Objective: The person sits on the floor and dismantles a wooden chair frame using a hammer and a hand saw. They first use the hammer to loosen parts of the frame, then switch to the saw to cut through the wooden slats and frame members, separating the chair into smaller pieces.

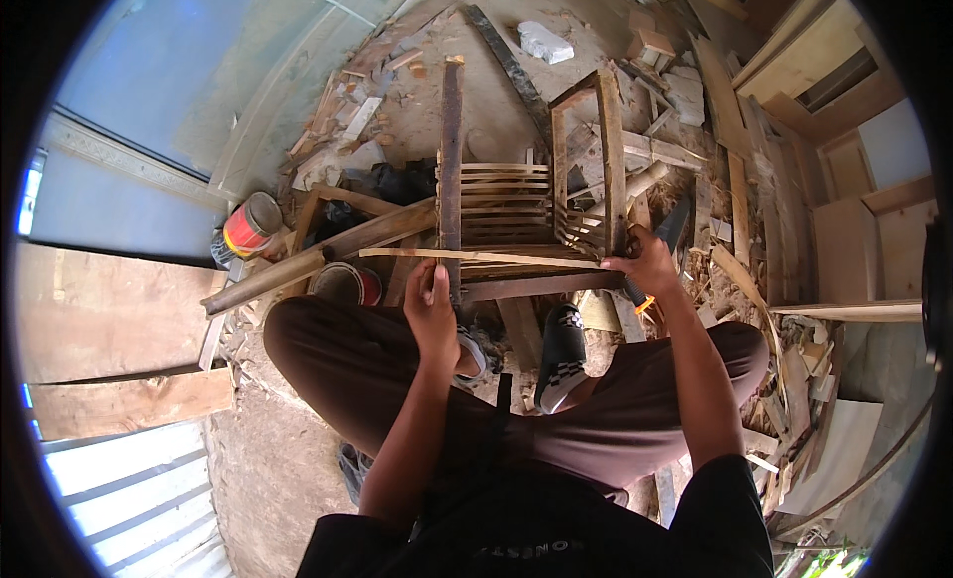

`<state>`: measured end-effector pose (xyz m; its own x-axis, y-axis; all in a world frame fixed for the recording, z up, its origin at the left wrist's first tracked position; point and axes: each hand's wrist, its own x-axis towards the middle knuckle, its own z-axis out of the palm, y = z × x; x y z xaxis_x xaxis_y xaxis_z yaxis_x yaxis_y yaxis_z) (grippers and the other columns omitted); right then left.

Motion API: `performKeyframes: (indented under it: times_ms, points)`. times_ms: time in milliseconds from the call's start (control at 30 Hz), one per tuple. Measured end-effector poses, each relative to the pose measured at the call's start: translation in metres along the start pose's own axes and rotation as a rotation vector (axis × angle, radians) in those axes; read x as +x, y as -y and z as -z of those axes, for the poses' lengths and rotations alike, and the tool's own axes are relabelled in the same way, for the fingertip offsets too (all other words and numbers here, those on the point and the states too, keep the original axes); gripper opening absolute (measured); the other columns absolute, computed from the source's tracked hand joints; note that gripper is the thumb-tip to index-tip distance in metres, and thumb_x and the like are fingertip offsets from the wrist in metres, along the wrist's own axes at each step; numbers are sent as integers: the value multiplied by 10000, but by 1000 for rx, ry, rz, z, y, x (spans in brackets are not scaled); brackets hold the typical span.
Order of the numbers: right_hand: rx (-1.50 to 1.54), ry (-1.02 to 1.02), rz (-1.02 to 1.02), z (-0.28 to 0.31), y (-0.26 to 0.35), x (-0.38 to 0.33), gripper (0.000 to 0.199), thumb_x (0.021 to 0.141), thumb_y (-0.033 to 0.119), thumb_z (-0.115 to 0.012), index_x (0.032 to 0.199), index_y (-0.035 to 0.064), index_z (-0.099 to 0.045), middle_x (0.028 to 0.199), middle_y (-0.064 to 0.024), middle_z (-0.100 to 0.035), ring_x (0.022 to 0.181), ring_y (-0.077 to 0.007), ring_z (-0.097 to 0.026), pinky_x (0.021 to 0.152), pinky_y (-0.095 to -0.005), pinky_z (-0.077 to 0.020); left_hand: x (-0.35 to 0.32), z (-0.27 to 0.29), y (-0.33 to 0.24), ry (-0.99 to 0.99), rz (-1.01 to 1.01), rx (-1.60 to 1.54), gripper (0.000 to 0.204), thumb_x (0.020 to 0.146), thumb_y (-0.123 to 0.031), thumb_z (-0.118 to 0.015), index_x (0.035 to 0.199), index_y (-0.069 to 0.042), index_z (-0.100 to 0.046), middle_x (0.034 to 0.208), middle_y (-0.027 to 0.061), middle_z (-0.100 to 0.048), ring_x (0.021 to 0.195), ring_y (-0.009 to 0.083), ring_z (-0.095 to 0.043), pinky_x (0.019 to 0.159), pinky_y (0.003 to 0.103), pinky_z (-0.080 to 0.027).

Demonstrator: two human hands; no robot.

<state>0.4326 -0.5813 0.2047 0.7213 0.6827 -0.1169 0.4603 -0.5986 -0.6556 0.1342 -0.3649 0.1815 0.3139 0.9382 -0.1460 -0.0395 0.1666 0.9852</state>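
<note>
A small wooden chair frame (450,131) with thin slats stands between my knees. Across its near side lies a long, pale wooden strip (506,256). My left hand (430,305) has its fingers curled up against this strip beside the frame's left post. At the other end, my right hand (647,260) pinches the strip by the right post. Close behind my right hand is a handsaw (677,224) with a dark blade and a black and orange handle; whether any of my fingers hold it I cannot tell.
Paint cans, one red and yellow (252,225) and one open (345,283), stand left of the frame beside a long wooden beam (268,277). Wood scraps and a white block (546,43) litter the ground. Wooden cabinet-like pieces (864,211) line the right side.
</note>
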Motion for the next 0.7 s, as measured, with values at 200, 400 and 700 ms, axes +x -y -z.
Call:
performKeyframes:
  times_ms: [200, 400, 700]
  points:
    - [19, -36, 40, 3, 11, 2, 747, 678, 375, -1003, 1145, -98, -663, 907, -222, -721, 765, -233, -660, 738, -397, -552, 12, -53, -13, -152, 5, -329, 395, 1060, -297, -690, 1340, -26, -628, 1038, -20, -630, 988, 84, -567, 870, 293, -463]
    - [9, -201, 74, 2, 19, 3, 674, 718, 405, -971, 1162, -22, -698, 871, -180, -685, 770, -257, -646, 759, -400, -545, 30, -66, -20, -193, 81, -319, 388, 1023, -231, -742, 1329, 6, -714, 1337, 68, -591, 1153, 154, -613, 967, 332, -494]
    - [1004, -537, -373, -38, -1, -28, 405, 1052, 329, -680, 1299, 8, -695, 1179, -99, -740, 907, -130, -678, 731, -313, -613, 42, -74, -11, -217, 9, -408, 315, 1074, -198, -656, 1315, -7, -722, 1284, 37, -720, 1134, 117, -629, 1008, 292, -480]
